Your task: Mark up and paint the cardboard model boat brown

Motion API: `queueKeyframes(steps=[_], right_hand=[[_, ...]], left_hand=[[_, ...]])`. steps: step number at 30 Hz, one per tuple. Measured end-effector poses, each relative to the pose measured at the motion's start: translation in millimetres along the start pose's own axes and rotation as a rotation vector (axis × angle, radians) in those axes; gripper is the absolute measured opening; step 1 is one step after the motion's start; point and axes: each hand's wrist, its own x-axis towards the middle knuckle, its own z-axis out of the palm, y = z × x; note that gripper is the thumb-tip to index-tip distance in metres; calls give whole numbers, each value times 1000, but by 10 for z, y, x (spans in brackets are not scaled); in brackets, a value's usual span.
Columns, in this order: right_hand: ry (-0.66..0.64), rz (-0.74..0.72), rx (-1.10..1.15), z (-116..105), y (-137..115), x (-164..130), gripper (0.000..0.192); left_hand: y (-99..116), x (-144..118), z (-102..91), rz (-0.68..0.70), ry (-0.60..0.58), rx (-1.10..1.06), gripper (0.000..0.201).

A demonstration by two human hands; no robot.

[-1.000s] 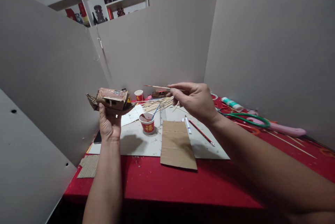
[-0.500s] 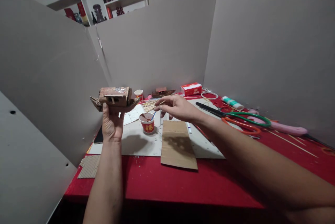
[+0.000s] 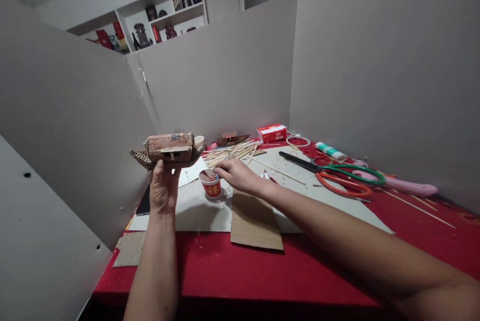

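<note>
My left hand point(image 3: 164, 188) holds up a cardboard model boat point(image 3: 170, 150) from below, thumb on its near side. The boat has a rounded, reddish-brown cabin roof and corrugated ends. Over the paper cup point(image 3: 212, 190), red with a gold character, my right hand point(image 3: 236, 173) is closed, its fingertips pinching a thin blue brush handle point(image 3: 216, 177). The handle's lower end is inside the cup, where brown paint streaks the wall. Under the right forearm lies a flat piece of cardboard point(image 3: 257, 221).
Large scissors point(image 3: 337, 173) with green and orange handles lie at right, near a pink glue gun point(image 3: 408, 187) and a white-green tube point(image 3: 330, 151). Thin wooden sticks point(image 3: 234, 153), a second boat point(image 3: 232, 138) and a red box point(image 3: 272, 133) are at the back. Grey partitions point(image 3: 225, 71) surround the table.
My right hand has come down and left to the cup and closed on the blue handle. The boat in my left hand has turned slightly, showing more of its roof.
</note>
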Motion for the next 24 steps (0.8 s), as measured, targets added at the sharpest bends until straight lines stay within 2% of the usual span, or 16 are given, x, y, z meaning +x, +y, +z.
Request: queueKeyframes(steps=[7,11,16,24], right_hand=[[-60,17,1,121,116,-1,22],[-46,26,70,127,139,1,22],[80,46,180,54,120,6,24],[308,126,397,-16,150,9,30]], left_hand=[[14,-31,30,11,-41,26,26],[14,-32,29,25,-37,44,26],[6,-3,-9,22,-10,58,23],[-34,93,-119,21,64,54,31]])
